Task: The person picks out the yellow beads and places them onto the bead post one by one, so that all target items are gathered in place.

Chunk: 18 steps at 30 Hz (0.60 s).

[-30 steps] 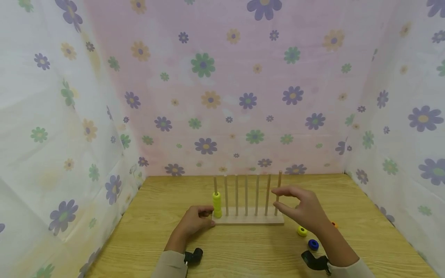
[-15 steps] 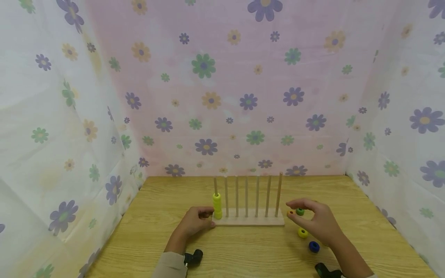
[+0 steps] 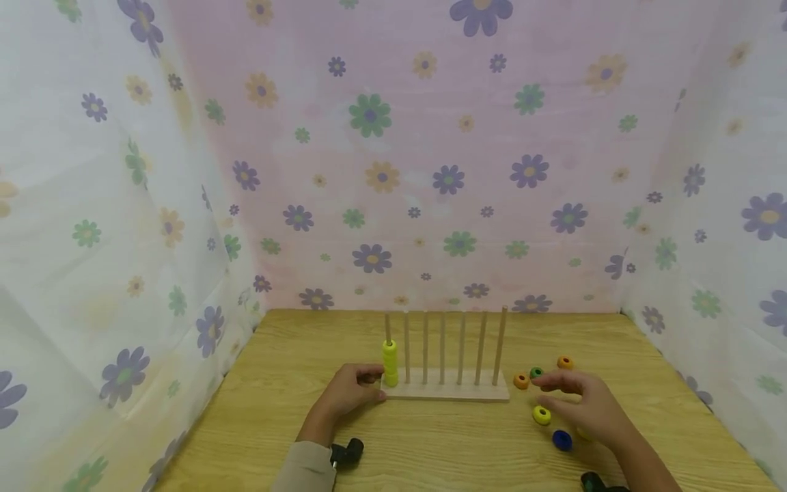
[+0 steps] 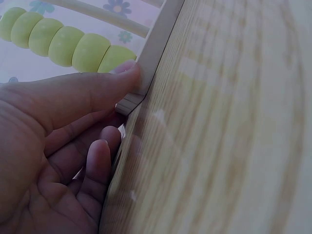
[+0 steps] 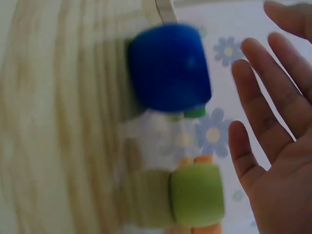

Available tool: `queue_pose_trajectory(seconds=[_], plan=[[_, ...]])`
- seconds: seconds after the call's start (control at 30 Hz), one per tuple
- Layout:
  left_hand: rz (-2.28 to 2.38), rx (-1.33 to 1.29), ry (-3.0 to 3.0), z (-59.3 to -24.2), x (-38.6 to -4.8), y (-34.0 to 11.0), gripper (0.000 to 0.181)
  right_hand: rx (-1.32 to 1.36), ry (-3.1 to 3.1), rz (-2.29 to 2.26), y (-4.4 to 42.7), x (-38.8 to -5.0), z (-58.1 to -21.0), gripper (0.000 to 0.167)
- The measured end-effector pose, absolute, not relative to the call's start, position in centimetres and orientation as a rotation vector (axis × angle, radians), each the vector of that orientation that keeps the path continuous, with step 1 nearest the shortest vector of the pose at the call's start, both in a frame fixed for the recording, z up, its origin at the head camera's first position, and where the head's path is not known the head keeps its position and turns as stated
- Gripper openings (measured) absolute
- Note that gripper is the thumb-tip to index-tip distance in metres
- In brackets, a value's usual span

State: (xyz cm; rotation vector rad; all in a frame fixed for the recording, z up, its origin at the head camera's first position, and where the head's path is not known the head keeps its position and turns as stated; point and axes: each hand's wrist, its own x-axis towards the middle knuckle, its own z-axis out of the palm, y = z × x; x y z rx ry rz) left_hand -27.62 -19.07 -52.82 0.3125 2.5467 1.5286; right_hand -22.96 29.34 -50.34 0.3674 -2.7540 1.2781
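Note:
A wooden abacus stand (image 3: 445, 391) with a row of upright pegs rests on the table. Its leftmost peg carries a stack of yellow beads (image 3: 390, 363); the other pegs are bare. My left hand (image 3: 349, 393) holds the left end of the base, and the left wrist view shows the thumb (image 4: 97, 87) against its edge. Over the loose beads at right, my right hand (image 3: 593, 406) hovers with fingers apart and nothing between them. Near it lie a blue bead (image 3: 562, 441), a yellow bead (image 3: 542, 415), a green bead (image 3: 536, 373) and an orange bead (image 3: 521, 381).
A second orange bead (image 3: 565, 362) lies farther back. Another yellow bead (image 3: 583, 434) is mostly hidden under the right hand. Flower-patterned cloth (image 3: 461, 171) encloses the wooden table (image 3: 307, 335) at the back and both sides.
My right hand has moved right and down, from the rightmost peg to the loose beads, uncovering the orange and green ones. My left hand stays at the stand's base.

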Motion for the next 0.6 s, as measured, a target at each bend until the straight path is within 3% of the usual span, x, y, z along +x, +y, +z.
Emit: queue_pose_trajectory(seconds=[0.6], plan=[[1.529, 0.304, 2.559, -52.8, -27.5, -19.1, 0.051, 0.471, -2.876, 1.631, 30.8, -23.3, -51.1, 0.044]])
